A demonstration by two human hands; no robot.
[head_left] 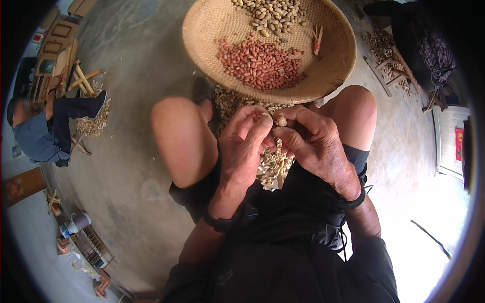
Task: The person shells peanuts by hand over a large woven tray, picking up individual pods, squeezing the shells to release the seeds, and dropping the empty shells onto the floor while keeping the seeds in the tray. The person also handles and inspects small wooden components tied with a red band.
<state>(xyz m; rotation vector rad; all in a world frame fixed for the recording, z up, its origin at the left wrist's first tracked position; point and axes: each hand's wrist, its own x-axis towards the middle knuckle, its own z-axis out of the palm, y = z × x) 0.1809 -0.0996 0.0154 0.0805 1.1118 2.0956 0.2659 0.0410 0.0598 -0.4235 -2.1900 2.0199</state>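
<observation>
In front of my lap my two hands meet, fingertips close together. My right hand (319,143) pinches a small tan peanut pod (281,121) between thumb and fingers. The thumb and fingers of my left hand (243,144) press on a pale piece of shell (266,115), right beside that pod. Just beyond my hands a round woven basket (326,68) holds a spread of reddish shelled peanuts (260,63). Farther back in it lies a heap of unshelled peanuts (275,16). A small split wooden tool with a red binding (317,41) rests at the basket's right.
Broken shells (275,164) cover the floor between my legs. At left another person (38,129) sits low near a shell pile (93,118). More shells (381,48) lie at right by wooden stool legs (396,70). A dark stick (431,238) lies on the bright floor.
</observation>
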